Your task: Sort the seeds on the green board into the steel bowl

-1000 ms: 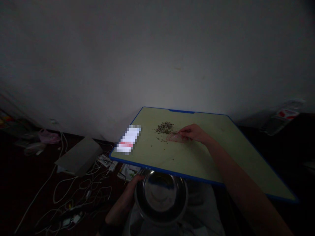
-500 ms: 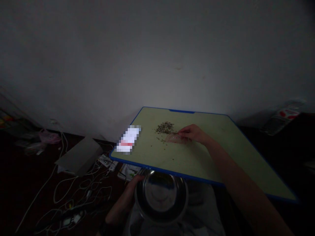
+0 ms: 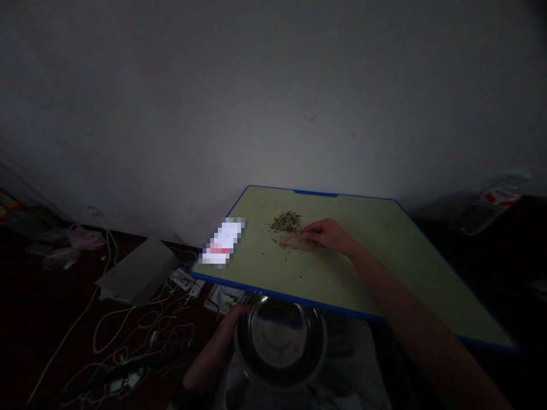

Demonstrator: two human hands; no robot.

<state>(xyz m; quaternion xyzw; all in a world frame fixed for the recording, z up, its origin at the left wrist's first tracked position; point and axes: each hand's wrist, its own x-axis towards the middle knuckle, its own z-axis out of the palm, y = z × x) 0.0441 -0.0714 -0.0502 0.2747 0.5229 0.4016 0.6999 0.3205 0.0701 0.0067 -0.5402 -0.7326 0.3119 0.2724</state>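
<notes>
My right hand pinches a clear protractor with reddish markings by its right side, close to the board surface. Just beyond the protractor lies a loose pile of small dark grains, with a few strays scattered toward the near edge. All this is on a pale green tabletop with a blue rim. Below the near rim, my left hand is closed on the left side of a shiny metal bowl; its fingers are partly hidden behind the bowl.
A bright, pixelated phone-like rectangle lies at the tabletop's left edge. On the dark floor to the left are a grey box, tangled white cables and a pink plastic bag. A wall rises behind the tabletop.
My right hand has slid a little left with the protractor, bringing it nearer the grains and over some strays. My left hand and the bowl stay put.
</notes>
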